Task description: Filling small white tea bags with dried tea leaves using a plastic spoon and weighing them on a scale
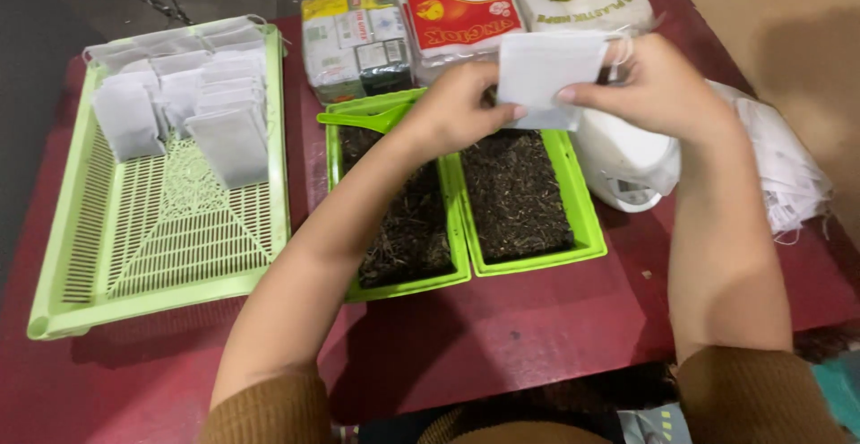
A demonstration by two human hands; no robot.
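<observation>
Both hands hold one small white filter bag (pixel 548 72) above two green trays of dark loose tea. My left hand (pixel 461 108) pinches its lower left edge. My right hand (pixel 658 86) grips its right side with thumb on the front. Below them lie the left tea tray (pixel 452 229) and the right tea tray (pixel 587 220), side by side. A green scoop (pixel 363 120) rests at the left tray's far end.
A large light-green slotted basket tray (pixel 161 238) at the left holds several filled white bags (pixel 193 94). Packaged goods (pixel 358 41) stand at the back. A white scale (pixel 627 162) and a pile of empty white bags (pixel 788 175) sit at the right on the red table (pixel 537 327).
</observation>
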